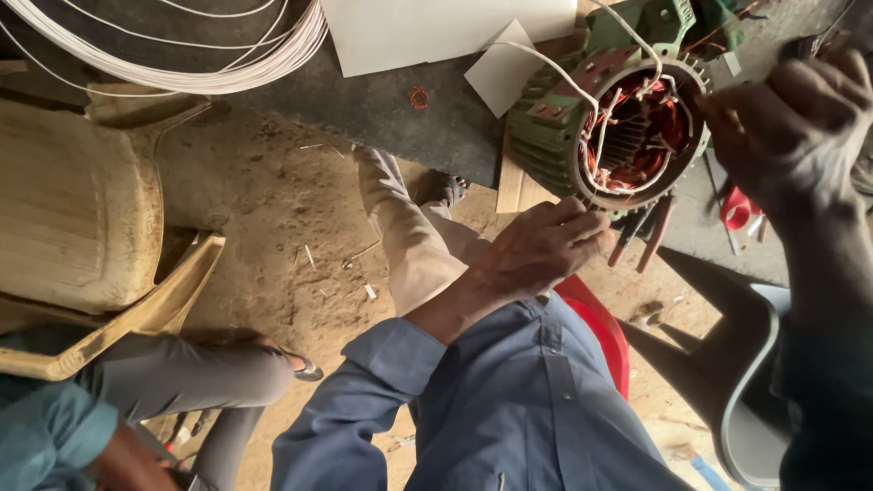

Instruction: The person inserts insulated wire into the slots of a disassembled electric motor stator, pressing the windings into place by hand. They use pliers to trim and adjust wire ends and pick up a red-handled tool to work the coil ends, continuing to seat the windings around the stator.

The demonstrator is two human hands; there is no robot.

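The green ribbed cast-metal motor stator [582, 118], its round open end showing copper-red windings and white sleeved leads, lies on its side at the edge of the dark table [364, 109], up and to the right of our view. Going from the left: a cream plastic chair [77, 200] stands on the dirt floor [273, 227], a coil of white wire [182, 55] rests on the table above it, and another person in grey trousers [218, 373] sits low at the left. White sheets of insulating paper [427, 32] lie on the table next to the stator. Our left hand [541, 245], in a blue sleeve, reaches up from below, palm down, knuckles bent, its fingers [582, 223] curled narrow against the lower rim of the stator's open end; we cannot tell whether they pinch anything. Our right hand [791, 118] comes in from the right, wrist raised, fingers closed near the upper right rim, perhaps on a lead, though blur hides it. To work the windings well, we judge that the left hand should steady the housing firmly while the right draws the leads gently, avoiding scraped enamel or kinked sleeves.
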